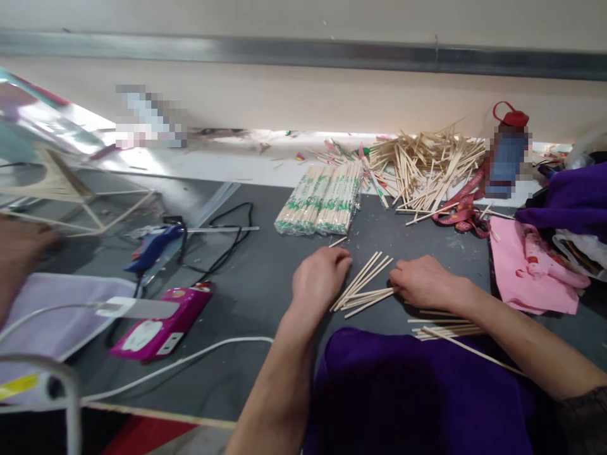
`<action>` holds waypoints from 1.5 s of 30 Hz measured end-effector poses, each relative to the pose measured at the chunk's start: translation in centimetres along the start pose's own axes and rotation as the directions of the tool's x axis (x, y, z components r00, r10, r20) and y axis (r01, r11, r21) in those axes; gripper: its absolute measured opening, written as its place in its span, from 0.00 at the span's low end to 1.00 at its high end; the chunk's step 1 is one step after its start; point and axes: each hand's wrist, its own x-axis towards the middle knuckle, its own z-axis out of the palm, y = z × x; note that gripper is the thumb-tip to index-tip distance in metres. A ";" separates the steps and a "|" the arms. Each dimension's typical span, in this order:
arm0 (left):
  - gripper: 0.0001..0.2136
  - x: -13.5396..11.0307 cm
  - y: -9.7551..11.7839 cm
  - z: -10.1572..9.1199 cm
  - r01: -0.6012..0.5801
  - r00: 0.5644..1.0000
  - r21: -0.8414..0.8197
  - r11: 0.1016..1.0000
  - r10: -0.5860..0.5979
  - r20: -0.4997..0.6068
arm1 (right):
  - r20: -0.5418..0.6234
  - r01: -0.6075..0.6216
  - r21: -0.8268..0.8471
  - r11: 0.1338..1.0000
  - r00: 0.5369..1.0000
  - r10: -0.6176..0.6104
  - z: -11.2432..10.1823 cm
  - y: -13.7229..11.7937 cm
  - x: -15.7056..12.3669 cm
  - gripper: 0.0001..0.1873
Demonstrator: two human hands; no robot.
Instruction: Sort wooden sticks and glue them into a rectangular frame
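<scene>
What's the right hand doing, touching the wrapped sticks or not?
Apart. The head view shows bare grey tabletop between the right hand and the wrapped sticks.

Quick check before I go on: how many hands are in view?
3: the left hand and right hand, flanking some sticks, and another person's hand, blurred at the picture's left edge. Others may be hidden.

Left hand (320, 278), right hand (422, 278), both curled

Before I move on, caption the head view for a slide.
Left hand and right hand flank loose wooden sticks on a grey table, wrapped stick bundles lying beyond.
</scene>
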 end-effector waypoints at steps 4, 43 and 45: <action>0.19 2.5 -0.3 0.3 0.117 0.991 0.116 0.986 -0.108 -0.085 | 0.000 -0.010 0.002 1.000 1.000 0.010 0.1 0.1 0.1 0.15; 0.14 -2.4 3.6 -2.7 -0.040 0.991 -0.158 0.987 0.019 -0.133 | -0.280 -0.799 -0.088 0.595 0.593 0.755 -1.5 15.1 -9.8 0.16; 0.16 -2.4 2.5 -2.9 0.046 0.998 -0.030 0.998 -0.047 -0.046 | -0.338 -0.809 -0.072 0.583 0.570 0.749 -1.1 15.0 -9.9 0.19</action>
